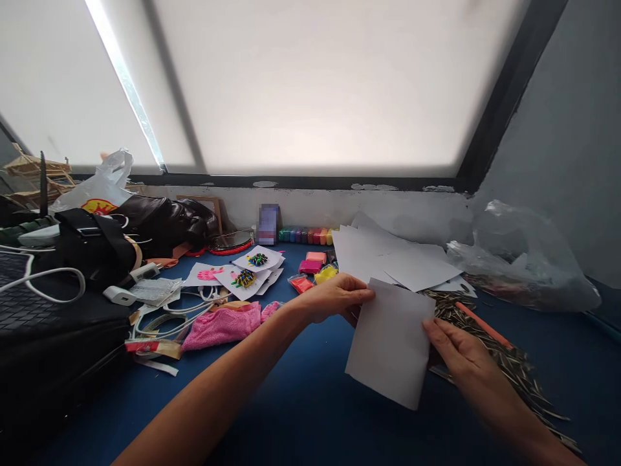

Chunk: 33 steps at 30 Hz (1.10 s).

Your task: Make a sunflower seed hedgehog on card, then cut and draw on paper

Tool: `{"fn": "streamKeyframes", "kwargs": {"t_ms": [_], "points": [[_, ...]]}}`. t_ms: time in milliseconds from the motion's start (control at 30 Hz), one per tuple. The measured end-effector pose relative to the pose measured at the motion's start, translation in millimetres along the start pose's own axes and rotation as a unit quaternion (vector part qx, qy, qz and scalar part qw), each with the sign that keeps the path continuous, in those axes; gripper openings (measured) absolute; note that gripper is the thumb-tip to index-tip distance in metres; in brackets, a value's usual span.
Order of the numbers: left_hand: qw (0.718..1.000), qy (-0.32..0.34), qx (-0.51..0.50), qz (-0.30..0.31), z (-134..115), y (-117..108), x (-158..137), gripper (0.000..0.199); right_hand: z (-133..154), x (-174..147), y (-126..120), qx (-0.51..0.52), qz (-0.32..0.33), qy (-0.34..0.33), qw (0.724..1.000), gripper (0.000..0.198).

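A small blank sheet of white paper is held up over the blue table, tilted toward me. My left hand pinches its upper left corner between thumb and fingers. My right hand grips the right edge near the top, its other fingers partly hidden behind the sheet. Just beyond the paper lie larger white sheets. Under and beside my right hand spreads a heap of striped sunflower seeds, with an orange stick on top. Coloured clay packets sit beyond my left hand.
White cards bearing colourful shapes lie left of centre, near a pink cloth and white cables. A black bag fills the left side. Clay blocks line the wall; a clear plastic bag stands at right.
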State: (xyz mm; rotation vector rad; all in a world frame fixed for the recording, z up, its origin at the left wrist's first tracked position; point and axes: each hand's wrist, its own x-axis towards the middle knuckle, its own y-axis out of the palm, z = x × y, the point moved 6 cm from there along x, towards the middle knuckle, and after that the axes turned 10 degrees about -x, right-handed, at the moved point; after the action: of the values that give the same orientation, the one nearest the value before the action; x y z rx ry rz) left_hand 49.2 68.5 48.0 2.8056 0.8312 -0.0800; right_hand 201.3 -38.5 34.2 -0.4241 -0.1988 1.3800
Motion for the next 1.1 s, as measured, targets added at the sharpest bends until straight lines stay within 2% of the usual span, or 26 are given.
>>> {"fn": "streamKeyframes", "kwargs": {"t_ms": [233, 600, 1000, 1100], "points": [[1.0, -0.004, -0.011, 0.006, 1.9, 1.6, 1.1, 0.035, -2.6, 4.0, -1.8, -0.007, -0.001, 0.005, 1.0, 0.047], [1.0, -0.009, -0.001, -0.003, 4.6, -0.2, 2.2, 0.039, -1.1, 4.4, -2.7, 0.004, 0.013, -0.004, 1.0, 0.04], [0.998, -0.011, 0.051, 0.04, -5.5, 9.1, -5.8, 0.028, 4.3, 5.2, -13.6, -0.012, -0.016, -0.019, 1.0, 0.038], [0.997, -0.016, 0.059, 0.055, -7.7, 15.8, -7.2, 0.025, 12.4, 2.0, -17.9, -0.012, -0.045, -0.037, 0.998, 0.038]]}}
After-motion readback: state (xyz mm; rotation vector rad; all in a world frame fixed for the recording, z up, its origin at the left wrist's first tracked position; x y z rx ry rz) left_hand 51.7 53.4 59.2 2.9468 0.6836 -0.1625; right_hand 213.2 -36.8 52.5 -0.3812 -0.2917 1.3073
